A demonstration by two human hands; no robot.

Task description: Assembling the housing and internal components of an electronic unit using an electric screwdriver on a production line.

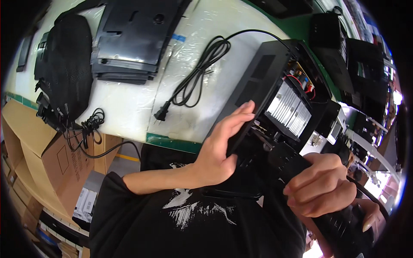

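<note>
A black metal case (pixel 264 71) stands tilted on the table's edge in front of me. Its open side shows a ribbed silver heat sink (pixel 290 109), red wires (pixel 307 86) and part of a circuit board. My left hand (pixel 219 150) lies along the near edge of the case, fingers stretched out and touching it. In my right hand (pixel 322 185) is a black power screwdriver (pixel 286 161), its fingers wrapped round the body. The tool's front end points at the lower part of the opening; whether its tip touches a screw is hidden.
A coiled black power cord (pixel 200 71) with its plug lies left of the case. Beyond are stacked black panels (pixel 129 38) and a black mesh bag (pixel 71 64). Open cardboard boxes (pixel 64 172) stand lower left. More black cases (pixel 329 47) line the right side.
</note>
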